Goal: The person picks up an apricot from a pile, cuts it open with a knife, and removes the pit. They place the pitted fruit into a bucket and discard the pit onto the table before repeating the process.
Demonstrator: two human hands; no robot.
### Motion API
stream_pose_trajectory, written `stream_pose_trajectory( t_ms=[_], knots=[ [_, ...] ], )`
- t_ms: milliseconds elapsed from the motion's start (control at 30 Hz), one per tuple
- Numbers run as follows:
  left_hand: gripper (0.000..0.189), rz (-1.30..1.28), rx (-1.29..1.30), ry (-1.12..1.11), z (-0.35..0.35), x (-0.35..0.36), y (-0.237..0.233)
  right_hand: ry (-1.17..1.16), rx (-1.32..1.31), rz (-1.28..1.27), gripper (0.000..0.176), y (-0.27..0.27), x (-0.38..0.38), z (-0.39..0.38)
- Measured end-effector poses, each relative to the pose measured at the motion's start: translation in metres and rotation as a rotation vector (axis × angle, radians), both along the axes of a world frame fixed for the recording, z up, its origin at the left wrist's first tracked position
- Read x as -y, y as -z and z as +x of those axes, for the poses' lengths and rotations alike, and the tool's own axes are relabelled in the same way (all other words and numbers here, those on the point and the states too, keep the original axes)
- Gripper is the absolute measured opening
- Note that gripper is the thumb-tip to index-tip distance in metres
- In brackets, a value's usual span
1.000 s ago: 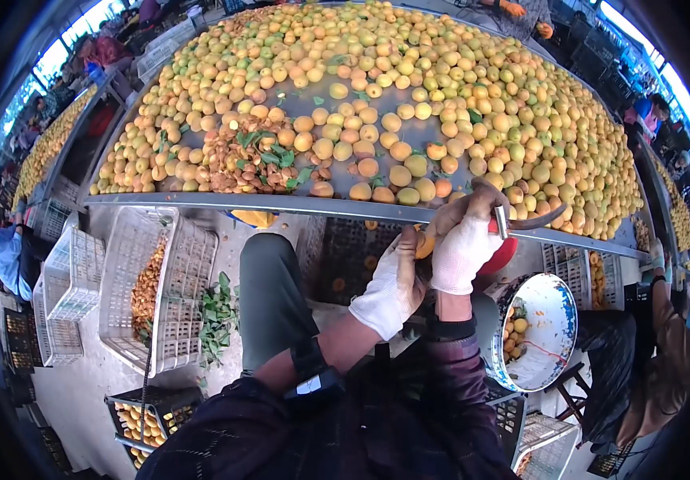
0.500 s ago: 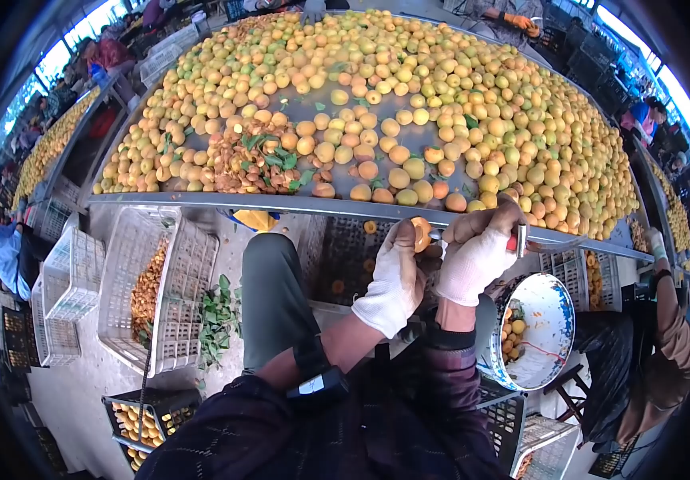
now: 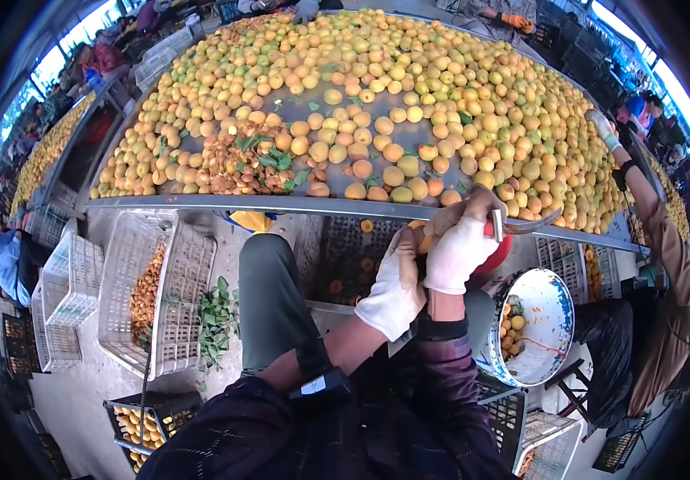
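My left hand point(image 3: 391, 284), in a white glove with bare fingertips, is closed around an apricot point(image 3: 422, 232) above my lap. Against it, my gloved right hand point(image 3: 458, 248) grips a red-handled tool point(image 3: 530, 225) with a curved metal part sticking out to the right. My fingers hide the point where the tool meets the fruit. Just beyond both hands runs the metal edge of a table point(image 3: 305, 206) heaped with apricots point(image 3: 521, 136). A brown heap of pits and scraps point(image 3: 241, 164) with green leaves lies near that edge.
Below the table edge stands a dark crate point(image 3: 345, 256) with a few apricot pieces. A white bucket point(image 3: 549, 320) holding fruit is right of my knee. White crates point(image 3: 133, 288) stand left, leaves point(image 3: 215, 324) beside them. A co-worker's arm point(image 3: 653, 200) reaches over the table at right.
My right hand has turned and moved slightly left, closer over the apricot, with the tool's curved part now pointing right. The co-worker's arm at right has reached up onto the fruit.
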State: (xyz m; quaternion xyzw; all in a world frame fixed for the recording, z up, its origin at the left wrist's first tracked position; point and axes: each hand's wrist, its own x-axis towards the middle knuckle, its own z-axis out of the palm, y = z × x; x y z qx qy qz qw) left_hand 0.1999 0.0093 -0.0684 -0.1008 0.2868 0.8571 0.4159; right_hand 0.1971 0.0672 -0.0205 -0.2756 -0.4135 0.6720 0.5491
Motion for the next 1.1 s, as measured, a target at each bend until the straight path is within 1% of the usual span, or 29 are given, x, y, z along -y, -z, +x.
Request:
stream_pose_trajectory(
  t_ms=[33, 67, 100, 133, 200, 233, 267, 300, 333, 367, 400, 467, 500, 533, 600, 633, 667, 733, 767, 800, 833, 867, 900, 933, 967, 1000, 1033, 1067, 1100],
  knots=[
    [0.042, -0.001, 0.000, -0.006, -0.004, 0.001, -0.003, 0.011, -0.074, 0.043, 0.026, 0.003, -0.001, -0.001],
    [0.041, 0.005, 0.075, 0.039, -0.010, 0.003, -0.006, 0.006, -0.076, 0.041, 0.026, 0.001, -0.002, -0.001],
    [0.040, 0.007, 0.152, 0.086, -0.015, 0.004, -0.007, -0.072, -0.142, -0.004, 0.027, -0.002, -0.003, 0.003],
    [0.040, 0.002, 0.155, 0.086, -0.016, 0.005, -0.005, -0.146, -0.207, -0.049, 0.027, -0.002, -0.004, 0.006],
    [0.039, -0.115, 0.195, 0.122, -0.020, 0.004, 0.001, -0.135, -0.189, -0.103, 0.029, 0.002, -0.010, 0.006],
    [0.039, -0.115, 0.198, 0.120, -0.022, 0.005, 0.008, -0.193, -0.221, -0.142, 0.028, 0.006, -0.012, 0.006],
    [0.037, -0.043, 0.218, 0.154, -0.028, 0.007, 0.017, -0.252, -0.257, -0.181, 0.028, 0.010, -0.015, 0.004],
    [0.035, 0.027, 0.237, 0.190, -0.034, 0.011, 0.023, -0.252, -0.258, -0.181, 0.028, 0.020, -0.021, 0.004],
    [0.033, 0.098, 0.256, 0.225, -0.039, 0.014, 0.028, -0.419, -0.467, -0.306, 0.027, 0.032, -0.030, 0.003],
    [0.030, 0.095, 0.283, 0.187, -0.047, 0.016, 0.022, -0.586, -0.674, -0.433, 0.026, 0.033, -0.032, 0.003],
    [0.030, 0.098, 0.280, 0.182, -0.046, 0.017, 0.014, -0.592, -0.675, -0.432, 0.026, 0.032, -0.033, 0.004],
    [0.027, -0.160, -0.072, 0.119, -0.046, 0.023, -0.002, -0.442, -0.381, -0.205, 0.026, 0.020, -0.029, 0.006],
    [0.025, -0.162, -0.073, 0.148, -0.051, 0.027, -0.004, -0.391, -0.073, 0.002, 0.029, 0.001, -0.022, 0.010],
    [0.025, -0.161, -0.074, 0.144, -0.058, 0.032, -0.002, -0.468, 0.228, 0.134, 0.035, -0.007, -0.027, 0.018],
    [0.033, -0.089, -0.331, 0.307, -0.073, 0.042, 0.001, -0.578, 0.497, 0.559, 0.040, 0.010, -0.031, 0.013],
    [0.039, -0.036, -0.381, 0.346, -0.073, 0.043, -0.004, -0.730, 0.719, 0.554, 0.040, 0.016, -0.034, 0.014],
    [0.039, -0.033, -0.379, 0.344, -0.076, 0.044, -0.007, -0.707, 0.776, 0.577, 0.033, 0.012, -0.025, 0.014],
    [0.042, -0.029, -0.483, 0.428, -0.081, 0.044, -0.014, -0.681, 0.588, 0.460, 0.030, 0.030, -0.028, 0.011],
    [0.037, -0.190, -0.506, 0.336, -0.075, 0.041, -0.024, -0.682, 0.586, 0.466, 0.030, 0.027, -0.024, 0.010],
    [0.037, -0.189, -0.508, 0.334, -0.074, 0.039, -0.022, -0.521, 0.637, 0.543, 0.029, 0.024, -0.015, 0.008],
    [0.034, -0.296, -0.520, 0.283, -0.075, 0.037, -0.017, -0.358, 0.684, 0.619, 0.027, 0.022, -0.009, 0.006],
    [0.031, -0.403, -0.528, 0.227, -0.076, 0.035, -0.013, -0.363, 0.681, 0.624, 0.027, 0.025, -0.005, 0.006],
    [0.025, -0.462, -0.620, 0.140, -0.075, 0.034, -0.011, -0.205, 0.758, 0.796, 0.025, 0.032, -0.002, 0.003],
    [0.020, -0.533, -0.653, 0.120, -0.073, 0.033, -0.012, -0.045, 0.823, 0.967, 0.024, 0.036, 0.002, 0.001],
    [0.017, -0.536, -0.767, 0.025, -0.073, 0.027, 0.004, -0.030, 0.870, 0.982, 0.025, 0.038, 0.005, -0.001],
    [0.015, -0.539, -0.880, -0.071, -0.074, 0.024, 0.011, -0.030, 0.918, 0.979, 0.024, 0.040, 0.006, -0.002],
    [0.012, -0.579, -0.929, -0.064, -0.075, 0.024, 0.016, -0.037, 0.841, 0.877, 0.024, 0.044, 0.006, -0.004],
    [0.011, -0.568, -0.994, -0.044, -0.074, 0.029, 0.005, -0.039, 0.768, 0.771, 0.024, 0.048, 0.004, -0.005],
    [0.011, -0.587, -1.360, -0.082, -0.080, 0.033, 0.003, -0.086, 0.689, 0.652, 0.023, 0.047, -0.003, -0.007]
  ],
)
